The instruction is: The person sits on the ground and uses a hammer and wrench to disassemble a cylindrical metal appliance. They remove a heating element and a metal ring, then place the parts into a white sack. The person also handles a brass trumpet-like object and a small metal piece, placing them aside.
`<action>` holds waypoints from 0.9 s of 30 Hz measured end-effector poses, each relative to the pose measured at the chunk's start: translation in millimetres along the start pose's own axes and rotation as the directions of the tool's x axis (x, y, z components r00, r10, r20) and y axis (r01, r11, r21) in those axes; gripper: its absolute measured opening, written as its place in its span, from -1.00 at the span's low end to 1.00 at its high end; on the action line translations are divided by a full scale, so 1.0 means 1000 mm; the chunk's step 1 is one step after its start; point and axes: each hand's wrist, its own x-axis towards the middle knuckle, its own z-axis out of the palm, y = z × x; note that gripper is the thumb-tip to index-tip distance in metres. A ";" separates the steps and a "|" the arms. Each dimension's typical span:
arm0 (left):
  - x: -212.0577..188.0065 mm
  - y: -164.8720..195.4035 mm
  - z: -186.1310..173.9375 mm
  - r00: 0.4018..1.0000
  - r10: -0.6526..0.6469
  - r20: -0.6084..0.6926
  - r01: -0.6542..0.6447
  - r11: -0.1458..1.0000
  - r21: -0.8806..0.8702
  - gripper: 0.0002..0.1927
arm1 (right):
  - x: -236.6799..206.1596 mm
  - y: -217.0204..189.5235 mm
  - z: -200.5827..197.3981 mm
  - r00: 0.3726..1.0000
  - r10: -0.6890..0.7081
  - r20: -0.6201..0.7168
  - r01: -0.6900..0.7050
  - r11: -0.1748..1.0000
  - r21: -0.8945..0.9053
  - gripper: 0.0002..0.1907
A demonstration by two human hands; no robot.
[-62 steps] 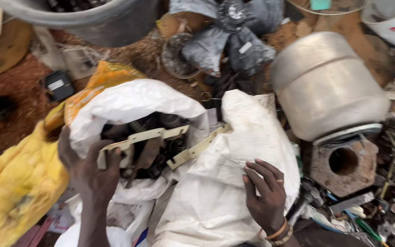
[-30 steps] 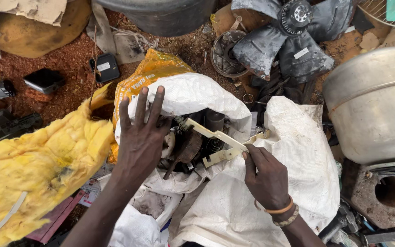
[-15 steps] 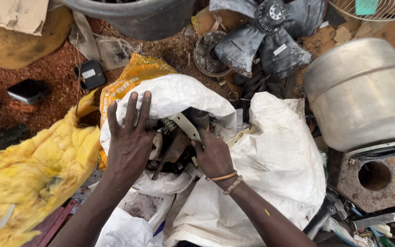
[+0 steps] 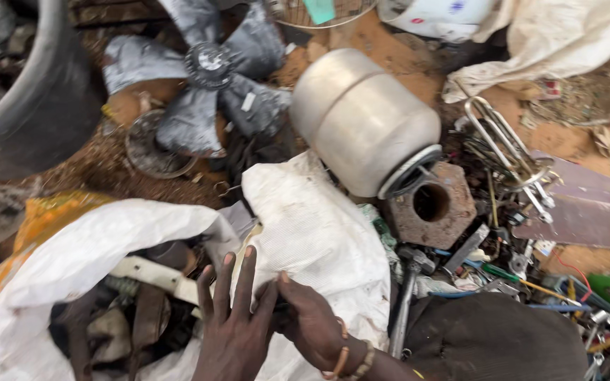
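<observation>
A single head-worn camera looks steeply down from close above. Both hands (image 4: 270,324) sit at the bottom edge, scrap-strewn ground (image 4: 100,166) filling the frame.

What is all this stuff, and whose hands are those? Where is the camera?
The camera sits on a person's head and looks down, so those are that person's own bare hands. The left hand has its fingers spread on the edge of a big white sack. The right hand, with bracelets at the wrist, touches the sack beside it. Inside the sack lie dark scrap pieces and a pale strip. On the dirt around it lie a metal tank, a grey fan and wires.
</observation>
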 end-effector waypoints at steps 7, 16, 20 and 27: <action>0.080 0.031 0.013 0.998 0.013 -0.062 -0.036 0.923 -0.383 -0.38 | -0.056 -0.092 -0.090 0.734 -0.617 -0.284 0.181 0.581 -0.794 -0.73; 0.282 0.072 0.091 0.967 -0.025 -0.254 -0.089 0.899 -0.429 -0.43 | -0.027 -0.197 -0.128 0.533 -0.739 -0.413 0.426 0.655 -0.624 -0.54; 0.304 0.082 0.134 0.971 -0.095 -0.220 0.020 0.947 -0.321 -0.35 | -0.019 -0.217 -0.125 0.601 -0.696 -0.392 0.592 0.718 -0.367 -0.49; 0.301 0.074 0.151 0.974 -0.110 -0.200 0.028 0.927 -0.374 -0.39 | -0.018 -0.210 -0.111 0.605 -0.719 -0.344 0.636 0.695 -0.335 -0.52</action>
